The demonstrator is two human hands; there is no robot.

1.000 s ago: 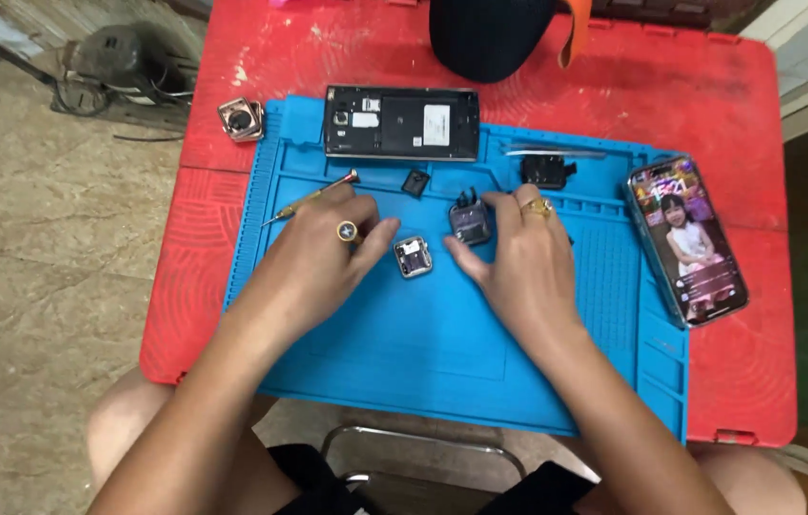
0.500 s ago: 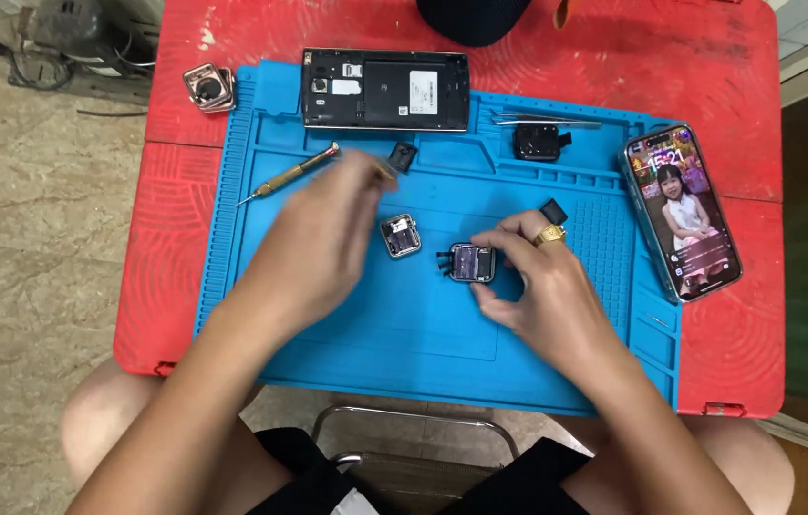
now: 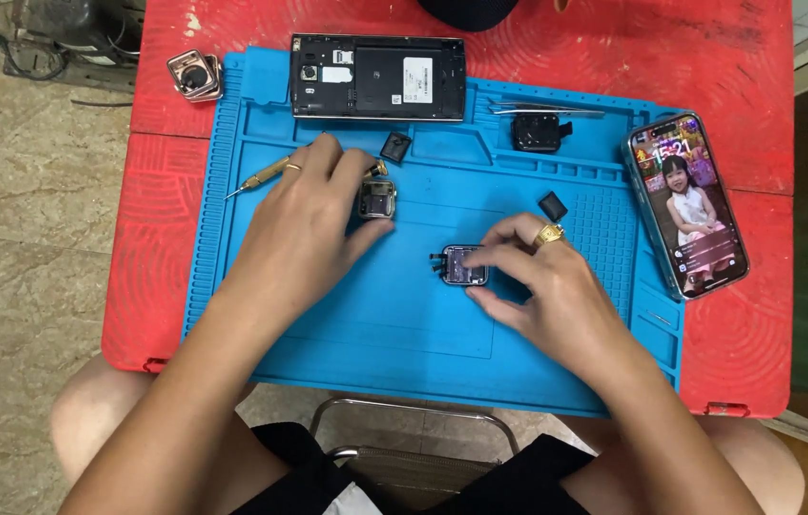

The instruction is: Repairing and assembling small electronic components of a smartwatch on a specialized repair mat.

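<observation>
Two bare hands work over a blue silicone mat (image 3: 404,353) that lies on a red plastic table (image 3: 766,57), with a beige stone floor (image 3: 22,286) beyond the table's left edge. Well left of the fingers, a small square watch case (image 3: 195,74) sits at the mat's corner. A slim screwdriver (image 3: 261,177) pokes out from under the left hand (image 3: 304,229), whose fingers lie loosely spread and touch a small square watch body (image 3: 377,198) at their tips; they rest on it rather than clamp it. Just above those fingertips lies an opened black phone (image 3: 377,76), its back off, and a small black part (image 3: 394,146) beside them. The right hand (image 3: 547,286) wears a gold ring (image 3: 548,235) and pinches a second watch module (image 3: 464,265) between thumb and fingertips, low on the mat. Above these fingers lie tweezers (image 3: 547,111) and a black component (image 3: 538,133). Right of them, a lit smartphone (image 3: 685,205) rests at the mat's edge.
</observation>
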